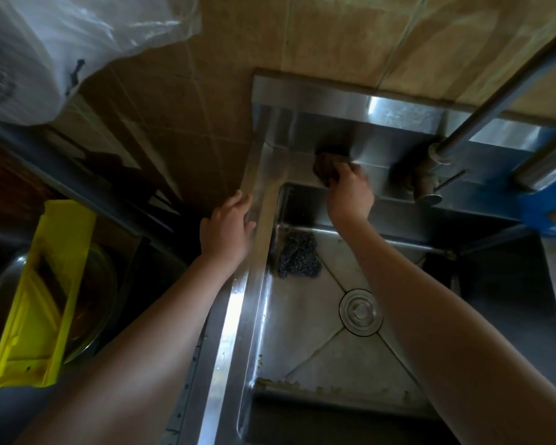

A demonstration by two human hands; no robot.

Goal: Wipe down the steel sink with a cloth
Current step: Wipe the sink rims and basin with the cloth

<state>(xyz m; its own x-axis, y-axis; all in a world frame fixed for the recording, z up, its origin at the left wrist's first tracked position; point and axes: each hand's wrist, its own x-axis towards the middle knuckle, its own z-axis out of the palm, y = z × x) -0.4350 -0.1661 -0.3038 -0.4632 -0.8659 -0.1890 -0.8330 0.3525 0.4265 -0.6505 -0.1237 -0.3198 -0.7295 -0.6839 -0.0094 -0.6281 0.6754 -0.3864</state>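
Cloth [325, 167] bunched in the right hand's [350, 195] curled fingers [345, 171] against the sink [249, 284] back ledge; left hand [227, 224] relaxed on rim.

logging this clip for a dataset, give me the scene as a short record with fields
right hand: grips cloth, on back ledge of sink
left hand: rests on left rim
scourer: in basin, far left corner
drain: centre of basin
tap: back ledge, right of cloth
crumbs: along near basin edge
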